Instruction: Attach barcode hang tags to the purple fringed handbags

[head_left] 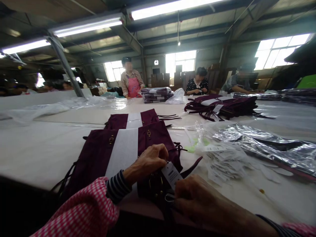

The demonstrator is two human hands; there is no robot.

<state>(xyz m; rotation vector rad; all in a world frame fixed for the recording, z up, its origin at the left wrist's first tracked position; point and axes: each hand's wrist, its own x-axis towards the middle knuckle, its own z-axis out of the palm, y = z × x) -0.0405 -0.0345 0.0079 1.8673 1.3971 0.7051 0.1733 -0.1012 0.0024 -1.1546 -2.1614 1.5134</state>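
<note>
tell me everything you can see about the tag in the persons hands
It's a small rectangular hang tag that looks like white card, with dark printing too small to read. It sits tilted, its upper end at the fingertips of the left hand and its lower end close to the right hand. A thin pale loop shows just below it, though I can't tell whether they're joined. Behind it lies a dark plum bag with gold-coloured hardware.

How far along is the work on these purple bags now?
Done: a plastic-wrapped stack of bags sits farther off. In hand: the left hand holds a paper tag on a dark purple bag, the right hand beside it. Left: a pile of loose tags.
</note>
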